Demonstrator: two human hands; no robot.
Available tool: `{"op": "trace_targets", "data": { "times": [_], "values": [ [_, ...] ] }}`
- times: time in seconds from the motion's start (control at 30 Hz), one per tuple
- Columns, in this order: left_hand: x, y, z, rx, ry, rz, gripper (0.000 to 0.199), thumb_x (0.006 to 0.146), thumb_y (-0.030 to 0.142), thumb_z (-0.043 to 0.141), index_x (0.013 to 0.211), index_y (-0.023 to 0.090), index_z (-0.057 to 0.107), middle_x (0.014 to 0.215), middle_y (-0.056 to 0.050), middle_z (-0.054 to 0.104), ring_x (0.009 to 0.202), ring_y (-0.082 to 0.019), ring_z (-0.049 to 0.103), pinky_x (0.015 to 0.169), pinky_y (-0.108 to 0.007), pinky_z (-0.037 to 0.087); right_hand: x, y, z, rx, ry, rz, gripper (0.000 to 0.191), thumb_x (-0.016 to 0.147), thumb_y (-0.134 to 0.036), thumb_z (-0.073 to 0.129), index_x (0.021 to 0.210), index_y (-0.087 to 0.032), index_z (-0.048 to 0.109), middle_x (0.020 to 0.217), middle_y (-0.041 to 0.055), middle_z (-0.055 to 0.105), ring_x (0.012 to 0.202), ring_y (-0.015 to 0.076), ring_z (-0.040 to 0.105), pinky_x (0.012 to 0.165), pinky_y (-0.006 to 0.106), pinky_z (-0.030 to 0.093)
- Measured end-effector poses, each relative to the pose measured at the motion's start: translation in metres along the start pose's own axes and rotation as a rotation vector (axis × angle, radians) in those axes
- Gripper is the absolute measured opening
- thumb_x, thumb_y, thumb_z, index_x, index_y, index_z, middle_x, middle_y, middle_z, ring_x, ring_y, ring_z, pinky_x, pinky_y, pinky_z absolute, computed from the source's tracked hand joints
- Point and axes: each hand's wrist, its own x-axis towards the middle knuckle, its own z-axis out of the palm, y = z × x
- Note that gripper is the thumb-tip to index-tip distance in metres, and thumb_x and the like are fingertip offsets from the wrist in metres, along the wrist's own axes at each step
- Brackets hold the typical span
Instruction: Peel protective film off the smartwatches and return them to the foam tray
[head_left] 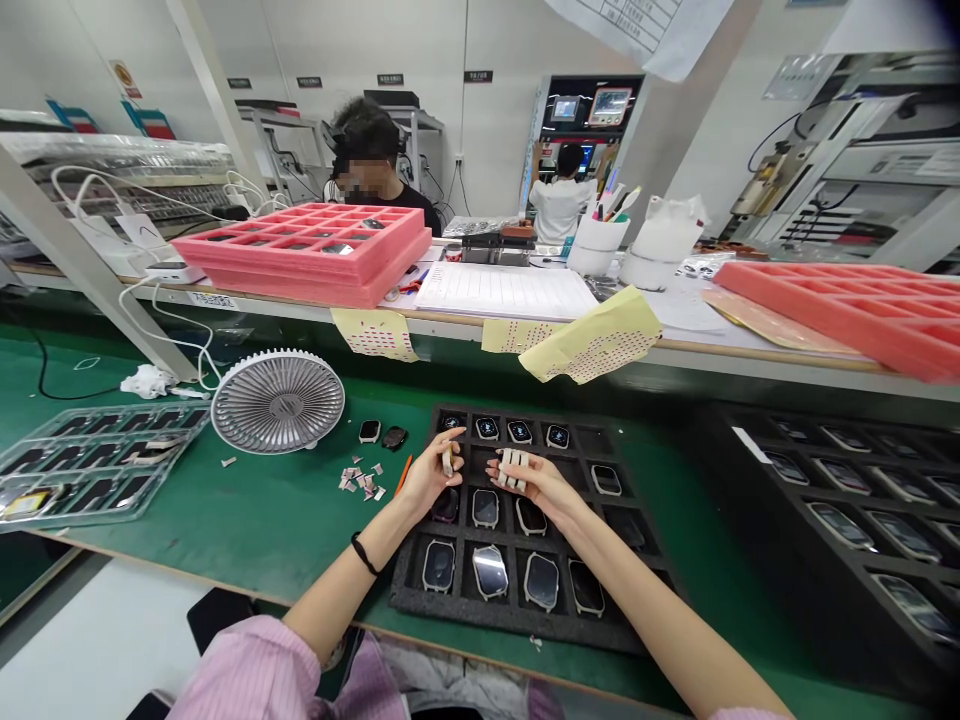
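Observation:
My left hand (pixel 429 478) is raised over the left side of a black foam tray (pixel 517 618). Its fingers are curled, with a pale cover on one finger. My right hand (pixel 541 484) faces it a short way apart, fingers bent together and white finger cots (pixel 513 470) on several of them. What either hand grips, if anything, I cannot make out against the dark foam. Smartwatch cases lie in the tray's compartments, among them a lit watch (pixel 519 431) in the back row and a watch with a shiny screen (pixel 490 572) in the front row.
A grey fan (pixel 279 402) stands left, near small white scraps (pixel 361 480), two watch pieces (pixel 382 434) and an orange stick (pixel 404 474). Clear plastic trays (pixel 97 465) lie far left. Another black tray (pixel 847 500) is right. Pink foam trays (pixel 300 270) sit on the shelf; a co-worker (pixel 375 165) is beyond.

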Motion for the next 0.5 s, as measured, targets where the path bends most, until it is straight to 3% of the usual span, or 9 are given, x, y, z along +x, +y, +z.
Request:
{"op": "trace_targets", "data": {
  "times": [0.13,0.33,0.5],
  "values": [
    [-0.002,-0.001,-0.001,0.026,-0.07,-0.002,0.035,0.07,0.022,0.061,0.104,0.016,0.066,0.082,-0.002,0.048,0.062,-0.008,0.044,0.045,-0.017,0.027,-0.001,0.002,0.001,-0.028,-0.01,0.004,0.044,0.048,-0.025,0.089,0.087,-0.014,0.07,0.088,0.01,0.075,0.089,0.0287,0.071,0.087,0.043,0.054],
    [-0.003,-0.006,-0.001,0.092,-0.063,0.047,0.03,0.068,0.021,0.064,0.098,0.017,0.064,0.081,0.0,0.045,0.062,-0.008,0.042,0.045,-0.016,0.025,0.0,0.006,0.001,-0.056,-0.008,-0.016,0.045,0.047,-0.025,0.089,0.087,-0.014,0.07,0.088,0.0096,0.075,0.087,0.0287,0.072,0.086,0.043,0.055],
    [-0.013,0.0,0.016,0.243,-0.053,0.204,0.019,0.071,0.025,0.062,0.09,0.018,0.059,0.079,0.001,0.042,0.061,-0.008,0.038,0.047,-0.017,0.027,-0.003,0.004,0.005,-0.06,0.021,-0.031,0.047,0.044,-0.026,0.09,0.085,-0.014,0.07,0.085,0.0083,0.075,0.084,0.028,0.072,0.083,0.042,0.055]
  ]
}}
